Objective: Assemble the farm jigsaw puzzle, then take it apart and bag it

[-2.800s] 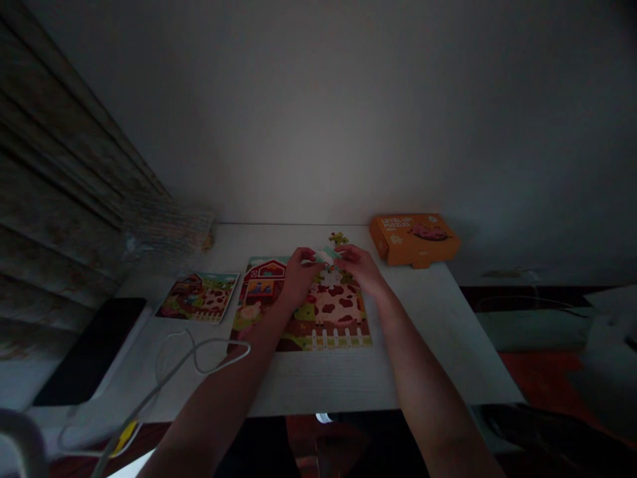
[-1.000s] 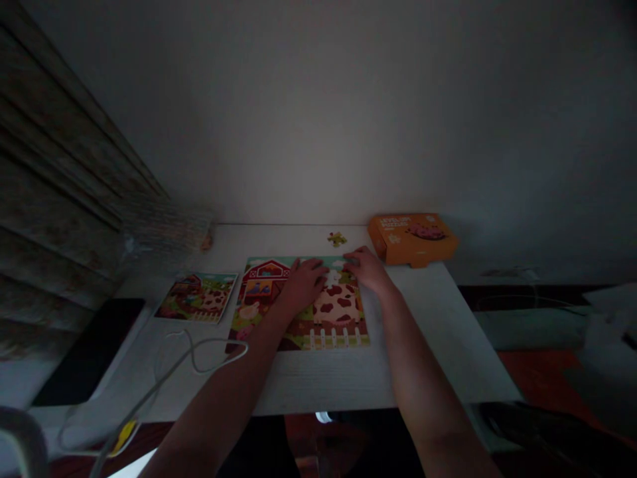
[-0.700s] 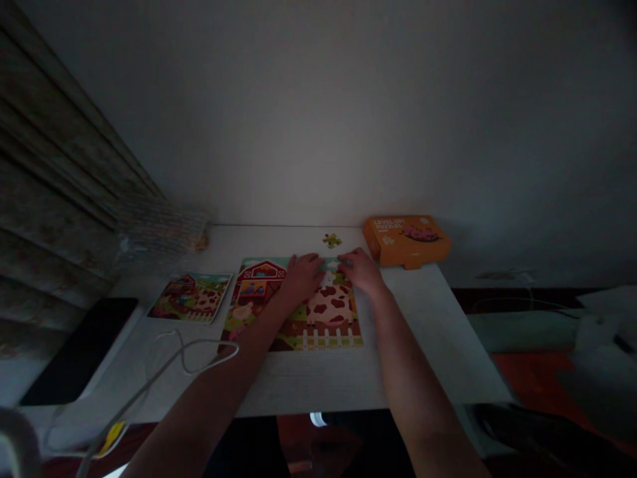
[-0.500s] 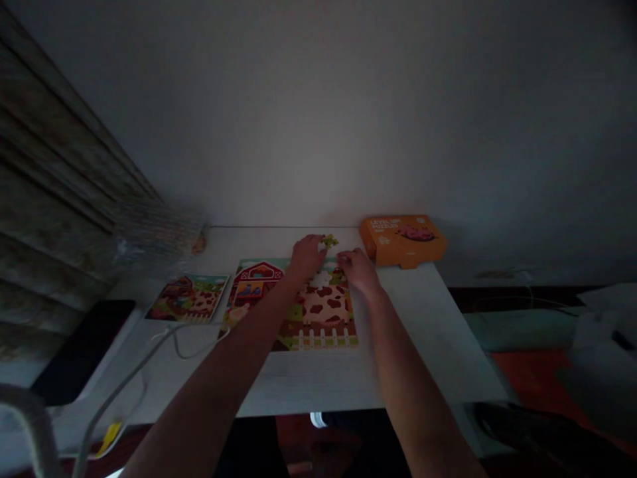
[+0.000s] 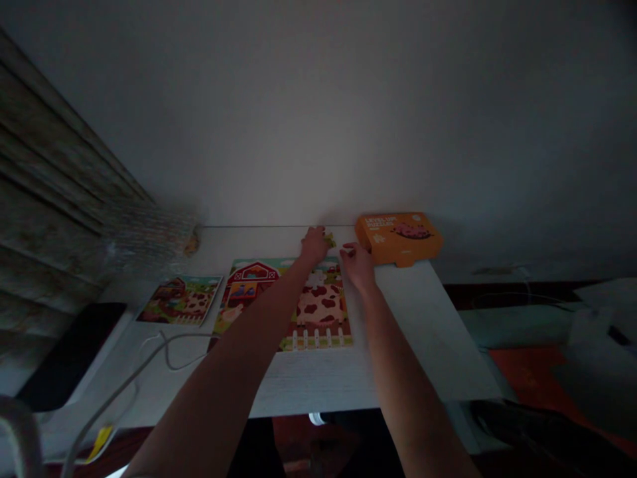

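A farm jigsaw puzzle (image 5: 321, 305) with a red barn, a spotted cow and a white fence lies on the table, partly covered by my left forearm. Beyond its top edge, my left hand (image 5: 314, 244) rests with fingers apart beside a yellow-green puzzle piece (image 5: 330, 240). At the puzzle's upper right corner is my right hand (image 5: 356, 260), its thumb and fingers pinched together. Whatever lies in that pinch is too small and dark to make out.
An orange puzzle box (image 5: 401, 240) stands at the back right. To the left lie a farm picture card (image 5: 182, 300), a black phone-like slab (image 5: 74, 352) and crumpled clear plastic wrap (image 5: 149, 242). A white cable (image 5: 134, 378) crosses the front left. A wall borders the back.
My left hand has moved slightly away from me, beside the yellow-green piece. My right hand stays near the corner, fingers pinched. The whole view has shifted a little.
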Demonstrator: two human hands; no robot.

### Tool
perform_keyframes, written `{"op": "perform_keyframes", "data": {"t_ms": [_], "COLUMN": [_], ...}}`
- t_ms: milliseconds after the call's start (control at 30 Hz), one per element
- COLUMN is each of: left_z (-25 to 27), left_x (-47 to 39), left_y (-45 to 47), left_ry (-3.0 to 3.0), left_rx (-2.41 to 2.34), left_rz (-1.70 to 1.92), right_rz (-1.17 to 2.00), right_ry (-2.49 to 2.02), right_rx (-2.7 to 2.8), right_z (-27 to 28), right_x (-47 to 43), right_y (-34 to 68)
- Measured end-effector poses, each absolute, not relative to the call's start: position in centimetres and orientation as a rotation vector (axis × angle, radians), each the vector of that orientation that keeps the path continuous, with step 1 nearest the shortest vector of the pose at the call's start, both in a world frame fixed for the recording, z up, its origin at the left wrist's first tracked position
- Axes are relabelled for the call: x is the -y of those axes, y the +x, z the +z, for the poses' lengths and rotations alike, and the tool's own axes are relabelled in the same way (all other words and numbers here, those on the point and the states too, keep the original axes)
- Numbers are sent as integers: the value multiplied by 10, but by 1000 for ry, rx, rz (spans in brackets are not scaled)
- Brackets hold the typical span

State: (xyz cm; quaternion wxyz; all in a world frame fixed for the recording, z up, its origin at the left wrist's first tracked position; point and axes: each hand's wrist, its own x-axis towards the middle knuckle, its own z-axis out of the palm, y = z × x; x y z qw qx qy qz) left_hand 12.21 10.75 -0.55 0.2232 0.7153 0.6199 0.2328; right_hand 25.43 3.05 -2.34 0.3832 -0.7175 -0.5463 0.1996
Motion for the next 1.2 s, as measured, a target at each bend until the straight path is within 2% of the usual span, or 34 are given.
{"op": "perform_keyframes", "data": {"t_ms": [200, 333, 433, 567, 800, 1033, 1200], "left_z": [-5, -2, 0, 2, 8, 15, 16], "left_x": [-91, -65, -46, -25, -11, -10, -7], "left_y": [121, 118, 105, 63, -12, -16, -14], "left_ry": [1600, 1190, 1100, 1305, 1952, 2105, 2154], "left_rx": [-1353, -1145, -1112, -1279, -1490, -1629, -1587], "left_rz": [1028, 1133, 1120, 1034, 748, 503, 501], "right_rz": [591, 835, 1020, 1126, 1095, 1104, 1142], "right_ry": [-1618, -1427, -1298, -1240, -1291, -1302, -1342], "right_rx": [1215, 1120, 1088, 1054, 1042, 1235, 1584], "right_z": [-23, -24, -23, -23, -27, -20, -19], "right_x": [-36, -40, -40, -37, -38, -29, -20], "right_y": [250, 246, 243, 241, 241, 237, 228]}}
